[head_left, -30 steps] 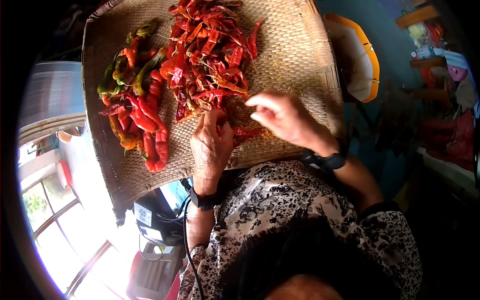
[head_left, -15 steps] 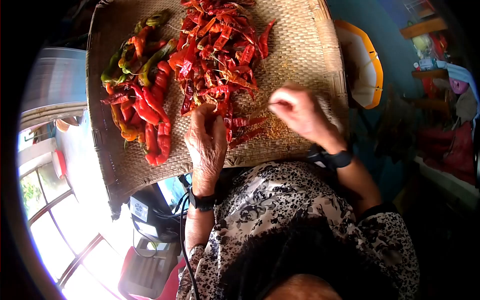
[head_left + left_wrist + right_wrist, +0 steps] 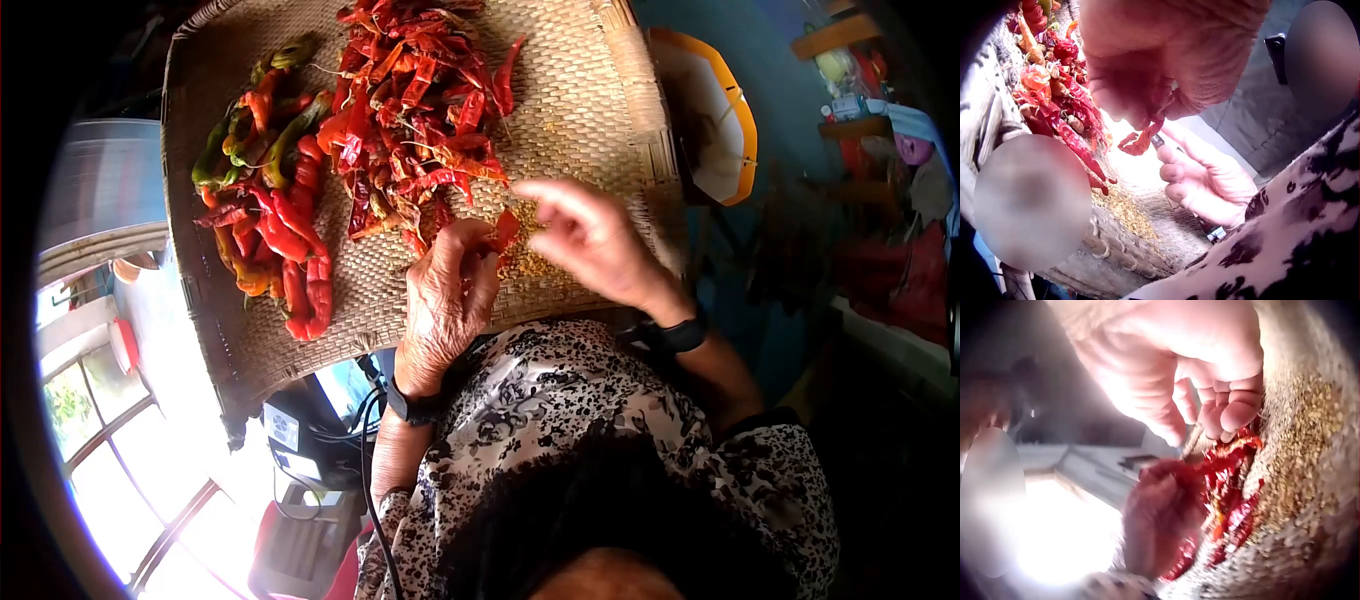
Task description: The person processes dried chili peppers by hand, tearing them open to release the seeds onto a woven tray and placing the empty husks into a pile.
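In the head view, my left hand (image 3: 445,290) pinches a dried red chili pepper (image 3: 507,232) between thumb and fingers, near the tray's front edge. The pepper's curled end (image 3: 1138,144) hangs below those fingers in the left wrist view. My right hand (image 3: 595,245) is just right of the pepper, thumb and forefinger apart. The right wrist view has its fingertips right at the red pepper pieces (image 3: 1229,465). Beyond the hands lies a heap of dried red chilies (image 3: 420,100). Left of it is a pile of plumper red and green peppers (image 3: 275,200).
Everything lies on a woven tray (image 3: 570,80) with a raised rim. Loose yellow seeds (image 3: 530,255) are scattered by the right hand. A white basin with an orange rim (image 3: 740,120) stands beyond the tray's right side. A black cable (image 3: 370,490) runs along the left arm.
My left hand has moved right and now holds a chili up beside the right hand. The right hand, pinched together half a second ago, has spread its thumb and forefinger.
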`<action>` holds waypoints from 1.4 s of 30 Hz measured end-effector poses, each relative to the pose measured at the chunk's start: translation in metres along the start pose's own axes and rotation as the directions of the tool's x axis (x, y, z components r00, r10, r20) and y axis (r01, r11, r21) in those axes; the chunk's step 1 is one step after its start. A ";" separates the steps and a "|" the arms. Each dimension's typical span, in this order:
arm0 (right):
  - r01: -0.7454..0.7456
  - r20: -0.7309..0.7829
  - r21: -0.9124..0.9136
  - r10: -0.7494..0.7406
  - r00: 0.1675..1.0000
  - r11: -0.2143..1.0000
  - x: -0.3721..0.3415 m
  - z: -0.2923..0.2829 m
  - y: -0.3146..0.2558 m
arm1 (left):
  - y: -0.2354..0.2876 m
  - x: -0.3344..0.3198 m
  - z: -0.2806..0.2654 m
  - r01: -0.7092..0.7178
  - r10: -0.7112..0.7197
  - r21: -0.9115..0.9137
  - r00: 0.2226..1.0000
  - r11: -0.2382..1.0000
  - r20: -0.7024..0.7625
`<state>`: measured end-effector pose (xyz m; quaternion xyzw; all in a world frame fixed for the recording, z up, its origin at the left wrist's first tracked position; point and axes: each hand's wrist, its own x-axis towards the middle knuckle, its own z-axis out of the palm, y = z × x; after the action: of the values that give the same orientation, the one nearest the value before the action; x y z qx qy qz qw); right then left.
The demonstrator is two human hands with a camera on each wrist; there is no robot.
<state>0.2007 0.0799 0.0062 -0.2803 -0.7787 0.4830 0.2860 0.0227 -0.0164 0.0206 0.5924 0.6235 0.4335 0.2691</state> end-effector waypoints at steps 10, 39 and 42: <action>-0.083 0.007 0.221 0.084 0.996 0.972 -0.004 0.000 0.020 | -0.006 -0.003 -0.004 0.109 -0.109 -0.002 0.994 0.994 0.022; -0.014 0.212 0.060 0.001 0.977 0.998 0.006 0.035 0.010 | -0.006 -0.006 -0.011 0.239 -0.238 -0.320 0.970 0.917 0.041; -0.155 0.100 0.310 0.130 0.986 0.938 0.007 0.009 0.007 | -0.016 -0.006 -0.014 0.136 -0.149 -0.111 0.981 0.985 -0.127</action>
<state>0.1905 0.0825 -0.0022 -0.2676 -0.6792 0.6316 0.2609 0.0038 -0.0242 0.0130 0.5011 0.6582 0.4832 0.2866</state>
